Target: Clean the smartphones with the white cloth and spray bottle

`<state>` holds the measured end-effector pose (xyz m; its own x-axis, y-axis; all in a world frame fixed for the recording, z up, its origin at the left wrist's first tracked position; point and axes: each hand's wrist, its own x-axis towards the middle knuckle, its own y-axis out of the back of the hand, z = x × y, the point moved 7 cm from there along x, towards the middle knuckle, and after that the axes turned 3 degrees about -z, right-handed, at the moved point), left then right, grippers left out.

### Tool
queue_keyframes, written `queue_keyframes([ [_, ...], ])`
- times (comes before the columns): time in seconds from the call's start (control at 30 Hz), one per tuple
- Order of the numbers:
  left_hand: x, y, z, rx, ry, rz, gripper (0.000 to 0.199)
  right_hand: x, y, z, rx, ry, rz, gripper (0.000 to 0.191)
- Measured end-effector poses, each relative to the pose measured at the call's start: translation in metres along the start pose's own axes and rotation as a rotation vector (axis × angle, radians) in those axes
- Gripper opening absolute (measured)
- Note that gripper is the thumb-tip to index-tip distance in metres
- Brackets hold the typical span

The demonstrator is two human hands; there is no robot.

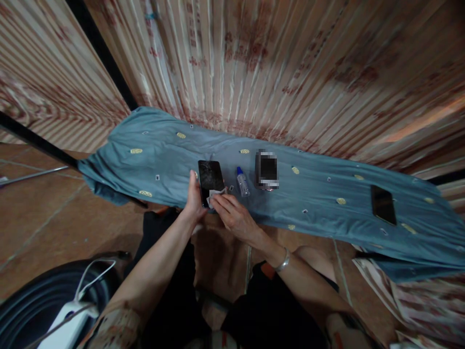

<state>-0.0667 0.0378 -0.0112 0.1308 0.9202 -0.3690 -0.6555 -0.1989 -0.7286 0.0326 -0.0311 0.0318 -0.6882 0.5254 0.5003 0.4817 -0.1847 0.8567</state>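
My left hand [195, 198] grips a black smartphone [211, 175] along its left side and lower edge, above the near edge of the blue cloth. The phone's dark screen faces up and carries whitish smears or cracks; I cannot tell which. In my right hand [232, 215] a small pale wipe [215, 196] is pinched, pressed on the lower part of the screen. Just right of the phone lies a clear little bottle [243, 183] with a blue cap. Beyond it rests a pixelated dark object [268, 169], its kind hidden by the blurring.
A blue cloth [163, 160] with yellow pineapple prints covers the long narrow surface. Toward its right end lies a second dark phone [383, 204]. Patterned curtains [254, 72] hang behind. At lower left, a white power strip [65, 322] sits by a coiled black hose [32, 300].
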Motion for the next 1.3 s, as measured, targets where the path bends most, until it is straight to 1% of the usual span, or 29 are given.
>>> queue_keyframes([
  [0.17, 0.0, -0.002, 0.002, -0.024, 0.015, -0.013, 0.084, -0.004, 0.001, 0.008, 0.032, -0.04, 0.015, 0.041],
  [0.33, -0.005, -0.007, 0.001, -0.004, 0.046, -0.002, 0.082, -0.004, 0.0, 0.014, 0.111, -0.085, -0.005, 0.042],
  [0.43, -0.008, -0.009, 0.0, 0.006, 0.051, -0.008, 0.078, -0.003, -0.001, 0.019, 0.11, -0.117, 0.001, 0.041],
  [0.6, -0.008, -0.013, -0.006, 0.002, 0.077, -0.055, 0.074, -0.001, -0.003, 0.03, 0.11, -0.163, -0.008, 0.042],
  [0.87, -0.014, -0.021, -0.015, 0.0, 0.15, -0.072, 0.071, 0.0, 0.002, 0.047, 0.052, -0.201, 0.053, 0.039],
  [1.17, -0.018, -0.023, -0.025, 0.047, 0.15, -0.063, 0.061, -0.002, 0.002, 0.076, 0.042, -0.29, 0.106, 0.039],
  [1.3, -0.019, -0.021, -0.027, 0.057, 0.157, -0.022, 0.058, -0.001, 0.002, 0.079, 0.026, -0.307, 0.08, 0.04],
])
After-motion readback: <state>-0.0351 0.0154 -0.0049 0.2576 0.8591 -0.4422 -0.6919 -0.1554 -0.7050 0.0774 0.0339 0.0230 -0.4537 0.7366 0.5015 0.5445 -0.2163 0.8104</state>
